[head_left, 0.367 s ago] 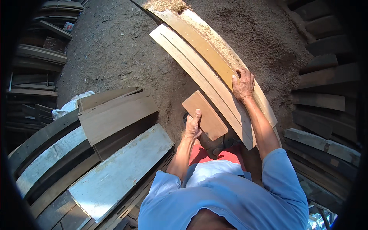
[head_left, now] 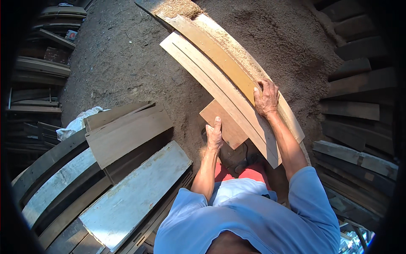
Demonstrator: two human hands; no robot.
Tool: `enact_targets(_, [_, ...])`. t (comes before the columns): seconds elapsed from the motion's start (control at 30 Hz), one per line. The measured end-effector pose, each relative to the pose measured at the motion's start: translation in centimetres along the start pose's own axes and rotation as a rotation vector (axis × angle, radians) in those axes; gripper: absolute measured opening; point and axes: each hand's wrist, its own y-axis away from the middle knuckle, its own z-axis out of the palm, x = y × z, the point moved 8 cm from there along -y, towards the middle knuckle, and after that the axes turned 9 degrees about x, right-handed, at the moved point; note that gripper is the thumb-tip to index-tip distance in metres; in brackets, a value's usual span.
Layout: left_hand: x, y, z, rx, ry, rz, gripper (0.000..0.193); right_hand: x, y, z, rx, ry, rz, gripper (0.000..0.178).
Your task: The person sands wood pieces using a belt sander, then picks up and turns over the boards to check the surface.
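Evidently left fingers (head_left: 209,130) and thumb (head_left: 218,123) clamp the brown board (head_left: 228,127) (right fingers (head_left: 271,87) bent, grip unclear).

Two hands, both mine: left hand (head_left: 214,137), right hand (head_left: 267,100). I count one short reddish-brown board (head_left: 226,127), one yellowish strip (head_left: 217,51), two whitish slabs (head_left: 137,194), one crumpled white sheet (head_left: 78,122), one shirt (head_left: 253,211). Pale planks (head_left: 220,95): one or two, can't tell; stacked boards (head_left: 352,110) at both edges: many, overlap too much to count.

I see a single wide view facing steeply down from the wearer's head, over the blue shirt (head_left: 249,216), fairly near the left hand (head_left: 214,136) and right hand (head_left: 267,100).
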Motion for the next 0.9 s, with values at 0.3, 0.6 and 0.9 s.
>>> enact_targets(0.3, [0.7, -0.8, 1.7, 0.066, -0.004, 0.055, 0.052, -0.2, -0.1, -0.2, -0.022, 0.002, 0.012, 0.043])
enact_targets(0.6, [10.7, -13.6, 1.5, 0.111, 0.025, 0.129, 0.045, -0.3, -0.4, -0.6, 0.014, -0.007, -0.009, 0.044])
enact_targets(0.9, [20.0, -27.9, 0.6, 0.065, 0.110, 0.079, 0.047, -0.6, -0.6, -0.6, 0.036, -0.003, -0.029, 0.045])
